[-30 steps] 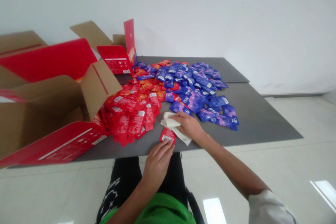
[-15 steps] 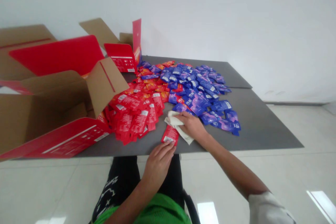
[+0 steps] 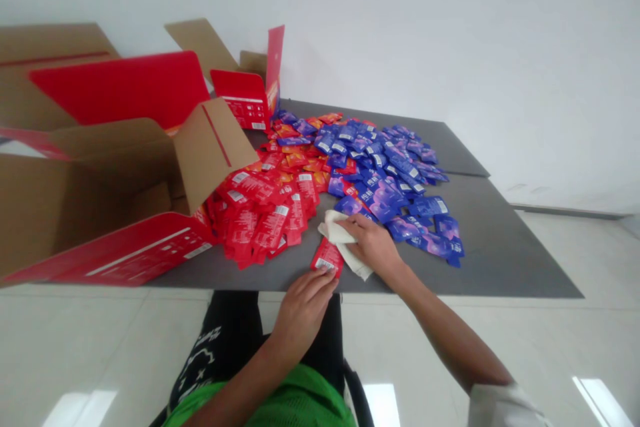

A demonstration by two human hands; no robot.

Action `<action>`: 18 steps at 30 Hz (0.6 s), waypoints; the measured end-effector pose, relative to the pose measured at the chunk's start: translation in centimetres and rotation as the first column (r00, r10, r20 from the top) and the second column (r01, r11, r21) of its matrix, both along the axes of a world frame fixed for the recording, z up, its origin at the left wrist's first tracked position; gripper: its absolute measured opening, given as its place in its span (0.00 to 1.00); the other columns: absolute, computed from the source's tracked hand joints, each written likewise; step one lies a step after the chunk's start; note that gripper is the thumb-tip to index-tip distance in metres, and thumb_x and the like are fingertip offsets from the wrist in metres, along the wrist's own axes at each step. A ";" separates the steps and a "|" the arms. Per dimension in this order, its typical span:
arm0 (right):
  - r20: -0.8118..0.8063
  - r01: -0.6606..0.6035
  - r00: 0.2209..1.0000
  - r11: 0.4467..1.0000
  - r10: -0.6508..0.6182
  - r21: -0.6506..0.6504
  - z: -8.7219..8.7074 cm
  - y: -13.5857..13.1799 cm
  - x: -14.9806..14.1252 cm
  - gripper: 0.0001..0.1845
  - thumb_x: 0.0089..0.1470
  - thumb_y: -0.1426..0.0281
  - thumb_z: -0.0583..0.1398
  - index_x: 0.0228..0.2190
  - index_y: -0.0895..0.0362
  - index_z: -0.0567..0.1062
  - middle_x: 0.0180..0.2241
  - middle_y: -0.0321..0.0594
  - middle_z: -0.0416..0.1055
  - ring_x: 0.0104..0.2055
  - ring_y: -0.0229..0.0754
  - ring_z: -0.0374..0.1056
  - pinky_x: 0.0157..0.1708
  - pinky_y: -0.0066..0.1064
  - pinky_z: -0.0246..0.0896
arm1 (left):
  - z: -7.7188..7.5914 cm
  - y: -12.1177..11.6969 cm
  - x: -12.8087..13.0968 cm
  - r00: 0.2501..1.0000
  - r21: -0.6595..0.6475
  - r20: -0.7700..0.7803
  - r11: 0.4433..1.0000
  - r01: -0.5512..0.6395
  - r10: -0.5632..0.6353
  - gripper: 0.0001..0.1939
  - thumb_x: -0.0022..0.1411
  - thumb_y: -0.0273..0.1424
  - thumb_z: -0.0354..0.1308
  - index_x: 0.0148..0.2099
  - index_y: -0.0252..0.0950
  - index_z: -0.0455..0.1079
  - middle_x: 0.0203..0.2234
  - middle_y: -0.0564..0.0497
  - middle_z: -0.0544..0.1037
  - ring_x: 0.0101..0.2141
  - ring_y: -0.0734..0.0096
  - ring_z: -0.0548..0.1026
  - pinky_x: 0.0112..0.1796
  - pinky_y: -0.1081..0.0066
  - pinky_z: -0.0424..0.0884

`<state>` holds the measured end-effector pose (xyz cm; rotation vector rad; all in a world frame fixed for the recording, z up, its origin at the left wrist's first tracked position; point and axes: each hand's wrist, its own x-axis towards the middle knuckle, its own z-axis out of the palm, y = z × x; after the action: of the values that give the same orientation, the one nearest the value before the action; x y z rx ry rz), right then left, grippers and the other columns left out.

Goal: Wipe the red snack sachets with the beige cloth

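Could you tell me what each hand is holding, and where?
Right hand: a white cloth, by its middle. Left hand: a red sachet, by its near end.

Surface: grey two-panel table top (image 3: 500, 247)
Table's left end: open cardboard carton (image 3: 213, 147)
Table's middle: red sachets (image 3: 260, 223) heaped against blue sachets (image 3: 385, 167)
Table's near edge: white cloth (image 3: 336, 227) just beside lone red sachet (image 3: 327, 257)
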<state>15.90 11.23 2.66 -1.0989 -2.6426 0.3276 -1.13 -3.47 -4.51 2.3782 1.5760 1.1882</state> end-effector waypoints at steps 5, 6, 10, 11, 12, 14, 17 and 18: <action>-0.072 -0.168 0.984 0.981 0.162 -0.096 -0.5 -3.1 -0.1 0.24 0.60 0.74 0.61 0.58 0.50 0.74 0.54 0.43 0.74 0.52 0.44 0.73 0.50 0.30 0.69 | 0.2 -0.1 0.0 1.000 -0.042 0.020 0.999 -0.017 0.018 0.13 0.71 0.24 0.54 0.53 0.36 0.76 0.46 0.47 0.82 0.49 0.60 0.78 0.53 0.56 0.77; -0.063 -0.159 0.986 0.981 0.152 -0.109 -0.8 -2.9 -0.2 0.24 0.60 0.74 0.61 0.57 0.50 0.75 0.54 0.43 0.74 0.51 0.44 0.73 0.50 0.30 0.69 | 0.2 -0.2 0.0 1.000 -0.038 0.022 0.999 -0.016 0.017 0.14 0.71 0.24 0.54 0.54 0.36 0.76 0.47 0.47 0.82 0.50 0.60 0.78 0.53 0.56 0.77; -0.019 0.023 1.000 0.999 -0.024 -0.032 -1.2 0.6 0.0 0.23 0.60 0.75 0.60 0.56 0.53 0.76 0.51 0.45 0.75 0.49 0.46 0.74 0.50 0.32 0.70 | 0.1 -0.1 0.0 1.000 -0.029 0.024 1.000 0.006 -0.006 0.17 0.71 0.23 0.53 0.59 0.35 0.72 0.53 0.47 0.80 0.55 0.61 0.75 0.56 0.57 0.75; -0.014 0.057 0.998 0.998 -0.057 -0.004 -1.1 1.3 0.1 0.23 0.60 0.75 0.60 0.56 0.53 0.76 0.51 0.46 0.75 0.48 0.46 0.74 0.49 0.32 0.70 | 0.0 -0.1 0.0 1.000 -0.029 0.025 1.000 0.007 -0.006 0.17 0.71 0.23 0.54 0.59 0.35 0.72 0.53 0.48 0.80 0.56 0.62 0.75 0.56 0.57 0.75; -0.018 0.069 0.997 0.998 -0.068 0.015 -1.0 1.6 0.2 0.24 0.60 0.76 0.59 0.57 0.53 0.75 0.51 0.46 0.75 0.48 0.46 0.74 0.48 0.32 0.70 | 0.0 -0.1 0.0 1.000 -0.029 0.028 1.000 0.006 -0.005 0.17 0.71 0.23 0.54 0.59 0.36 0.72 0.53 0.48 0.80 0.56 0.62 0.75 0.56 0.57 0.75; -0.055 0.025 0.998 0.999 -0.024 0.025 -0.6 0.8 0.3 0.27 0.59 0.77 0.59 0.59 0.54 0.74 0.53 0.47 0.73 0.50 0.47 0.74 0.49 0.33 0.70 | 0.0 -0.1 0.0 0.999 -0.025 0.034 1.000 0.003 -0.002 0.17 0.71 0.23 0.54 0.59 0.35 0.72 0.53 0.47 0.80 0.56 0.61 0.75 0.56 0.57 0.75; -0.103 -0.117 0.988 0.993 0.114 -0.025 -0.6 -2.1 0.2 0.28 0.59 0.77 0.60 0.60 0.52 0.72 0.54 0.46 0.73 0.52 0.46 0.73 0.50 0.33 0.70 | 0.0 -0.2 0.1 0.999 -0.035 0.045 0.999 -0.009 0.011 0.15 0.70 0.24 0.54 0.56 0.35 0.75 0.49 0.47 0.81 0.52 0.60 0.77 0.54 0.57 0.76; -0.104 -0.150 0.984 0.987 0.144 -0.053 -0.7 -2.8 0.1 0.27 0.59 0.76 0.60 0.59 0.51 0.73 0.53 0.45 0.74 0.51 0.46 0.73 0.50 0.33 0.70 | 0.0 -0.2 0.1 0.999 -0.040 0.050 0.999 -0.016 0.018 0.14 0.70 0.24 0.55 0.54 0.35 0.76 0.47 0.47 0.82 0.50 0.60 0.78 0.54 0.56 0.76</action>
<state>15.99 8.42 1.99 -0.8813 -2.6457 0.4816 -1.02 -3.63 -4.48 2.2971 1.5926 1.1985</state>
